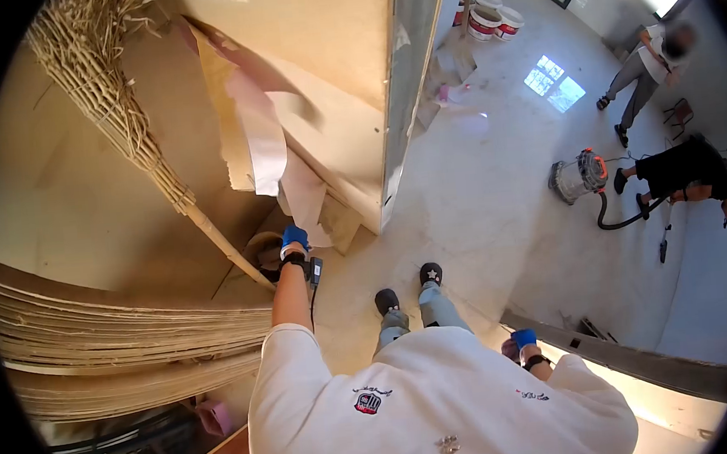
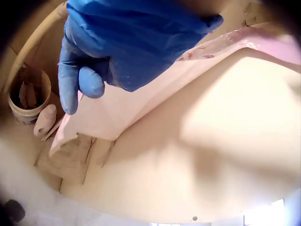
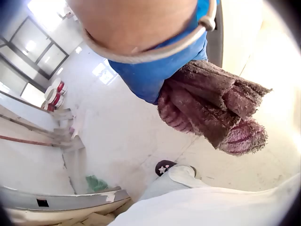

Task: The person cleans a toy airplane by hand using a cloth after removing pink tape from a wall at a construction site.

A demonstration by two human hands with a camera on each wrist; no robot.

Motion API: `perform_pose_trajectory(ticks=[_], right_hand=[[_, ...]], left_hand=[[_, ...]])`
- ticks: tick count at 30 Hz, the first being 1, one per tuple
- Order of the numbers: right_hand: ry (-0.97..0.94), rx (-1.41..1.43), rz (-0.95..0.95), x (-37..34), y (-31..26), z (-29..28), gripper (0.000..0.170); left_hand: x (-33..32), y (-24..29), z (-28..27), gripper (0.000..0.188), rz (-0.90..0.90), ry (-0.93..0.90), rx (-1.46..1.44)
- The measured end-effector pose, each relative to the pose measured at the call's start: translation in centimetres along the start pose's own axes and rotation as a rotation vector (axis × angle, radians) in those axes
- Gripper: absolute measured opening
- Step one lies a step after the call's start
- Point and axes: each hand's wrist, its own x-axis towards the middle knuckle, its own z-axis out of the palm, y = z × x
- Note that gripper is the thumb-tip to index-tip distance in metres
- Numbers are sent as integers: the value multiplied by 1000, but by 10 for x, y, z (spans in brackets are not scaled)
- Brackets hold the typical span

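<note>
My left hand (image 1: pixel 294 237), in a blue glove, hangs low beside a loose pink and white sheet (image 1: pixel 261 141) that leans against a wooden panel. Close up in the left wrist view, this gloved hand (image 2: pixel 124 44) overlaps the sheet (image 2: pixel 101 110). Two of its fingers point down and nothing shows in their grip. On the other side, my right hand (image 1: pixel 523 338), also blue-gloved, is held out near my hip. It grips a dirty, brownish-purple cloth (image 3: pixel 211 103), which droops from the hand in folds; the fingers are mostly hidden behind it.
A twig broom (image 1: pixel 129 117) leans at the left, above stacked thin boards (image 1: pixel 124 327). A small bucket (image 2: pixel 30 112) stands by the broom handle. Across the floor, a person bends near a vacuum cleaner (image 1: pixel 580 177), and another person (image 1: pixel 649 64) stands behind. Paint buckets (image 1: pixel 488 22) stand farther back.
</note>
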Motion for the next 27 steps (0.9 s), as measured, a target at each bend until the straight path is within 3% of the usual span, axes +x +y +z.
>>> perform_pose_trajectory(ticks=[1,3,5,6,7,9,12,15,16,17,18,21,23,24,25,27], right_hand=[[316,-464,-186,-7,-15,19,14],[549,-799,-299,-61,-65,93,15],[638,-864,-345,-115,-101,160,18],[638,-857,-348,-110,-106,164,18],[588,-755,-311,-110,-111,167,16],[546,-656,-272,-120,-108,170,15],[664,-916,-317,-130,-100,177,25],[610,-936,-276,-148,-89,175,17],[667,-886,-285,-103,-58,132,24],[448,-541,-275,-41,-24,62,17],[457,-578,-285,-39,-12,47,17],[477,-613,-233,-62,-1,52,14],[464,-589,-62,-77,-7,63,12],[604,-1099,-3,-119,-23,110,21],[603,-1097,-2,-123,-25,116,21],[569,-775,-10,-123,-25,121,19]], left_hand=[[10,-15,-1,16,-43,-300,15],[0,-20,-3,16,-53,-318,-74],[-14,-9,-8,17,-61,-356,-250],[-26,-2,-7,18,567,43,323],[-83,59,-41,17,247,-107,268],[-30,16,9,19,371,2,452],[-32,18,-2,22,381,-42,462],[-26,10,-16,23,458,-127,528],[-29,13,-17,25,350,-66,454],[-36,19,-21,25,355,-69,458],[-43,24,-27,25,357,-73,460],[-51,31,-31,26,366,-89,492],[-56,35,-34,26,373,-98,523],[-58,37,-34,26,375,-89,508],[-61,40,-36,26,376,-79,494],[-69,51,-42,26,313,-87,474]])
